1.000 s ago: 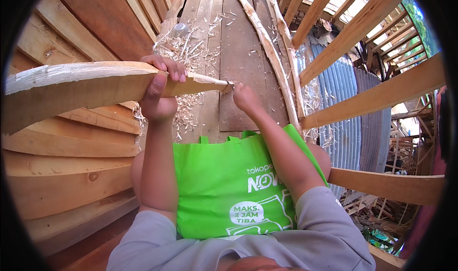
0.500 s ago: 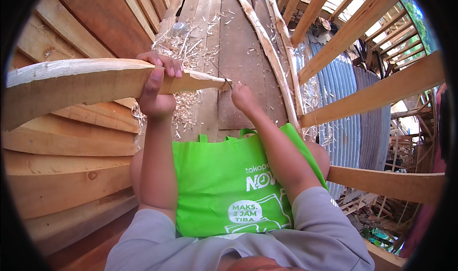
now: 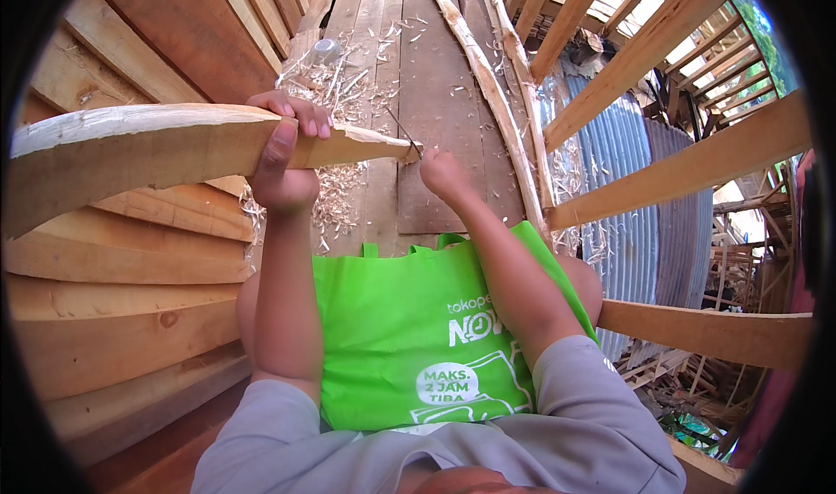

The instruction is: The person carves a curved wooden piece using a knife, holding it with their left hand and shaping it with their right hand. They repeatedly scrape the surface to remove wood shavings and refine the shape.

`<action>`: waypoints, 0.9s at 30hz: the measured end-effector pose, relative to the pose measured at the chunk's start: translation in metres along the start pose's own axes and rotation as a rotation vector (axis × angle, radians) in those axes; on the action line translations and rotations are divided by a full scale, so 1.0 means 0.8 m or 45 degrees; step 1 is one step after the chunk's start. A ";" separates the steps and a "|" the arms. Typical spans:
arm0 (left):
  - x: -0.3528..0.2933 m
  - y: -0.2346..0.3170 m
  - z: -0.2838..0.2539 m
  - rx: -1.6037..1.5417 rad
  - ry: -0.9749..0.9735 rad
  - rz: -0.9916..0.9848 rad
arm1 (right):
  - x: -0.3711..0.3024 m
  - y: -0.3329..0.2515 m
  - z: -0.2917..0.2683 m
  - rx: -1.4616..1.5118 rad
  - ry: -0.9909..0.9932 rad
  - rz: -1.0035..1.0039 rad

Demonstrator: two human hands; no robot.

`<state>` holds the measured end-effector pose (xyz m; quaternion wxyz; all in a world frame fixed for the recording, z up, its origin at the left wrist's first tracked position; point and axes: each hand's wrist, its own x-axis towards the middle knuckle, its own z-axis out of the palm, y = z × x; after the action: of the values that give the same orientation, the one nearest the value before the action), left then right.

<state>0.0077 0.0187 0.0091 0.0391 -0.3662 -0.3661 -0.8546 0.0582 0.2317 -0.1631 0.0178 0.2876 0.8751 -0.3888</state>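
Note:
A long, curved piece of wood stretches from the left edge to the middle and tapers to a narrow tip. My left hand is wrapped round it, thumb on the near side and fingers over the top. At the tip, my right hand is closed round a knife; its handle is hidden in the fist. The thin dark blade slants up and left across the end of the wood. Pale, freshly cut wood shows along the upper edge. A green cloth bag lies over my lap beneath both forearms.
Wood shavings litter the plank floor, with a clear cup among them. Two long peeled poles lie to the right. Planks line the left side; a slatted wooden railing and corrugated sheets stand at right.
The knife blade and my right hand have shifted very slightly up and left at the tip. My left hand keeps its hold on the wood.

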 end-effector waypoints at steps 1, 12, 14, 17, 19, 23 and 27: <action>-0.003 0.002 -0.008 0.063 0.025 -0.002 | -0.018 -0.032 -0.002 -0.011 -0.029 -0.063; -0.001 0.000 -0.003 0.162 0.138 0.012 | -0.011 -0.030 0.007 0.070 0.015 -0.076; -0.001 0.001 -0.001 0.165 0.151 0.014 | -0.027 -0.049 0.003 0.106 0.058 -0.098; -0.003 0.002 -0.009 0.188 0.223 0.033 | -0.056 -0.109 -0.020 0.083 -0.128 -0.054; -0.005 0.004 -0.004 0.206 0.266 0.033 | -0.051 -0.106 -0.013 0.099 -0.123 -0.033; 0.000 -0.005 0.004 0.171 0.247 0.042 | -0.009 -0.017 0.007 0.074 -0.034 0.036; -0.003 -0.004 0.004 0.183 0.262 0.045 | -0.011 -0.019 0.011 0.034 -0.046 0.021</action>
<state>0.0103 0.0228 0.0073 0.1178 -0.2793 -0.4138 -0.8584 0.0560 0.2133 -0.1567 0.0328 0.2878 0.8669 -0.4056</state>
